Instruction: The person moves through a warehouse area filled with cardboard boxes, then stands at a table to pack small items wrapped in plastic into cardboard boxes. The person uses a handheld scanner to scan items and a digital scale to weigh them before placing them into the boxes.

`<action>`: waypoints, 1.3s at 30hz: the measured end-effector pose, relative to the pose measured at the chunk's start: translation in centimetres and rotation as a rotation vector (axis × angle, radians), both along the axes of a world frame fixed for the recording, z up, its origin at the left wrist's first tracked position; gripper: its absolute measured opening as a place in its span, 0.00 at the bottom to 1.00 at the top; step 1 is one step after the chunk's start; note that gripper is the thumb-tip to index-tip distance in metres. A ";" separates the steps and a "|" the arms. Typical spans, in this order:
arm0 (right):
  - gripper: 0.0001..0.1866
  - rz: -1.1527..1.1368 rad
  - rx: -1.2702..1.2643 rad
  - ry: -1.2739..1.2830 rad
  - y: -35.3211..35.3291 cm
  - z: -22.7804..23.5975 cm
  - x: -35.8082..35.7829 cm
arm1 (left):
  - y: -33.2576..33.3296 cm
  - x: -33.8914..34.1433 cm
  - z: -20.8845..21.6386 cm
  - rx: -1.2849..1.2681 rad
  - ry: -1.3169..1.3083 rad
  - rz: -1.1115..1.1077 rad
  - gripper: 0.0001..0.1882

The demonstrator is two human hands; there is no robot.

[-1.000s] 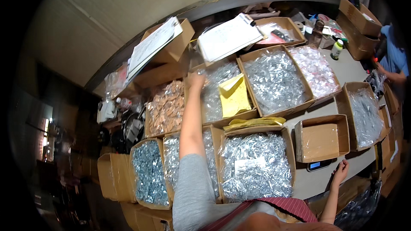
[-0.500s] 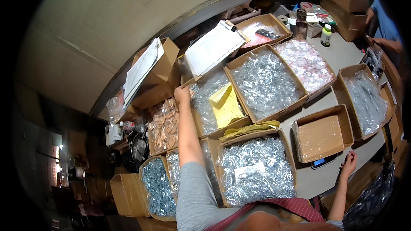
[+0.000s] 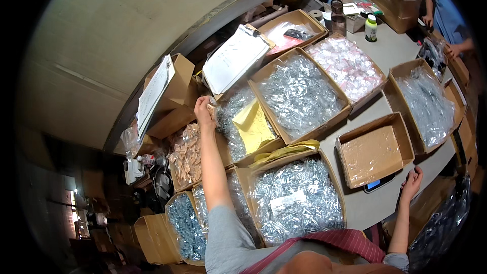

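Observation:
My left hand (image 3: 204, 114) is raised with its fingers closed on a small clear bag of tan pieces (image 3: 212, 106). It is above the seam between a box of similar tan bags (image 3: 185, 156) and a box of bagged metal parts (image 3: 234, 102), on which a yellow sheet (image 3: 252, 128) lies. My right hand (image 3: 412, 184) is curled at the table's right edge, its fingers pressed together; what they hold, if anything, is too small to tell. Just left of it, a shallow cardboard box (image 3: 373, 155), lined with tape, sits on a scale (image 3: 378, 184) with a lit display.
Boxes of bagged metal hardware (image 3: 299, 198) fill the near and middle table. White packets (image 3: 347, 68) and clear bags (image 3: 425, 106) fill others. A clipboard (image 3: 236, 58) leans at the back, near a green bottle (image 3: 371, 28). Another person in blue (image 3: 446, 10) stands at far right.
My left hand has come up off the box edge, and the small bag of tan pieces now shows in it. My right hand stays near the scale. The whole view has shifted slightly.

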State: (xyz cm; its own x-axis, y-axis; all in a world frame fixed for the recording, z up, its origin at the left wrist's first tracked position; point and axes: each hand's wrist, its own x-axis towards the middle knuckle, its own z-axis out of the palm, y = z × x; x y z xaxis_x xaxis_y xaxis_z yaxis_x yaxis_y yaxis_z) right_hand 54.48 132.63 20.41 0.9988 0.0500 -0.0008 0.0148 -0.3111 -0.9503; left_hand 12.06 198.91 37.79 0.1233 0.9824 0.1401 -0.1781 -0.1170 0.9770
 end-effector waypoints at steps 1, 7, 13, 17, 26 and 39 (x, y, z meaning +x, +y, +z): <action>0.12 -0.002 -0.012 0.005 -0.2 0.1 -0.1 | -1.2 1.2 1.5 -0.062 -0.018 -0.094 0.07; 0.10 0.034 -0.022 0.024 0.0 0.2 0.2 | -5.5 12.0 3.4 -0.011 0.224 -0.341 0.06; 0.11 0.033 0.035 0.035 -0.3 0.4 0.1 | -3.8 19.4 0.7 -0.002 1.282 -0.401 0.14; 0.08 0.058 0.027 0.055 0.0 0.8 -0.1 | -3.7 19.6 -1.5 0.586 1.513 -0.108 0.14; 0.06 0.120 0.076 0.087 -0.3 1.0 -0.1 | -10.9 18.4 5.6 -0.086 0.232 -0.333 0.07; 0.08 0.644 0.238 0.340 -3.6 5.5 6.3 | -35.8 35.5 4.6 0.342 1.266 -1.062 0.23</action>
